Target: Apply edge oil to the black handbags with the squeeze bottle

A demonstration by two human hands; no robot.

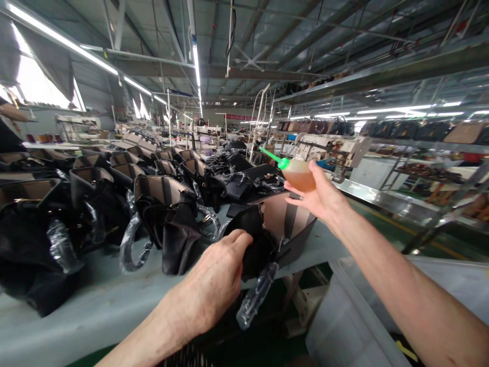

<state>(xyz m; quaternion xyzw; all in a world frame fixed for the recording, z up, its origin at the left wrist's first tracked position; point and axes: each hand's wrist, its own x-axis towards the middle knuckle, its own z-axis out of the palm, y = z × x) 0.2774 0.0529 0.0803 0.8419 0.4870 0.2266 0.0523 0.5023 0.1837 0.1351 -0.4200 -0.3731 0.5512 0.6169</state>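
My right hand (pixel 323 196) is raised above the table edge and closed around a small squeeze bottle (pixel 298 175) of amber liquid. Its green nozzle points up and to the left. My left hand (pixel 217 278) is closed on the black flap of a handbag (pixel 278 224) with a tan lining. That bag lies open at the near edge of the pale table (pixel 95 295). A plastic-wrapped handle (pixel 255 295) hangs from the bag over the table edge.
Several black handbags (pixel 168 214) with tan linings and plastic-wrapped handles crowd the table to the left and behind. A metal rack (pixel 401 137) with more bags runs along the right. A white bin (pixel 359 316) stands below my right arm.
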